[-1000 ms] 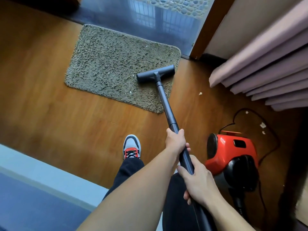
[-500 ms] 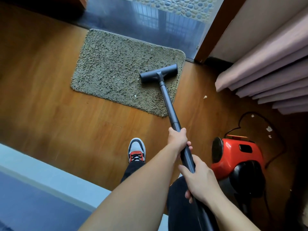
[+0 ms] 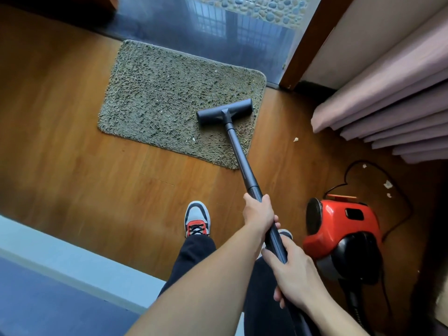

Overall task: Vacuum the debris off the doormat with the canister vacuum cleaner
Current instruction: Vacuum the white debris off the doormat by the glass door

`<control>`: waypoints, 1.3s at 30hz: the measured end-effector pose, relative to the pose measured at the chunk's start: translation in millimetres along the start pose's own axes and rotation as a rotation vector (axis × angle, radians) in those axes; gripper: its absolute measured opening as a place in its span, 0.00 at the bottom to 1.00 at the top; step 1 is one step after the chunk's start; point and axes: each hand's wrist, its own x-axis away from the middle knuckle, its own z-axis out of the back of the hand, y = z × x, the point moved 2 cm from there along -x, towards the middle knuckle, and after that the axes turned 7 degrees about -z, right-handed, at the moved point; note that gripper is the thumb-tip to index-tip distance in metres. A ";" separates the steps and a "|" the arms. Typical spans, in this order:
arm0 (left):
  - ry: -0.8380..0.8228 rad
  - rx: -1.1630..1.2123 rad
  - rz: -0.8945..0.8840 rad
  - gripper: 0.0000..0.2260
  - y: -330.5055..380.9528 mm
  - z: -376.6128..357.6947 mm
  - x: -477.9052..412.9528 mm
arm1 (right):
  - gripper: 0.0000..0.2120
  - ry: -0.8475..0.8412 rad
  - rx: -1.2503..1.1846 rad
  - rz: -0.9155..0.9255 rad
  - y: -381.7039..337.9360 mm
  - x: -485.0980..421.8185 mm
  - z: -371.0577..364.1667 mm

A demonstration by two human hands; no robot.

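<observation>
A shaggy grey-green doormat (image 3: pixel 157 100) lies on the wooden floor in front of the glass door. The vacuum's dark floor nozzle (image 3: pixel 224 115) rests on the mat's right part, near the front edge. Its dark wand (image 3: pixel 242 163) slants back to me. My left hand (image 3: pixel 259 214) grips the wand higher up and my right hand (image 3: pixel 293 275) grips it lower, closer to my body. The red and black canister (image 3: pixel 339 226) stands on the floor to my right. A white speck (image 3: pixel 194 139) lies on the mat left of the wand.
A crumb (image 3: pixel 295 139) and paper bits (image 3: pixel 388 184) lie on the floor right of the mat. The canister's black cord (image 3: pixel 349 173) loops behind it. Pink curtain folds (image 3: pixel 388 105) hang at the right. My shoe (image 3: pixel 197 219) stands behind the mat; a pale ledge (image 3: pixel 60 258) runs along the lower left.
The nozzle slid a little forward over the mat, then back toward me and slightly left. Both hands kept their grip on the wand. The canister has not moved.
</observation>
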 end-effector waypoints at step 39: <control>0.075 0.213 0.019 0.10 24.7 99.7 -1.6 | 0.23 -0.020 0.337 0.127 -39.5 -15.1 -66.2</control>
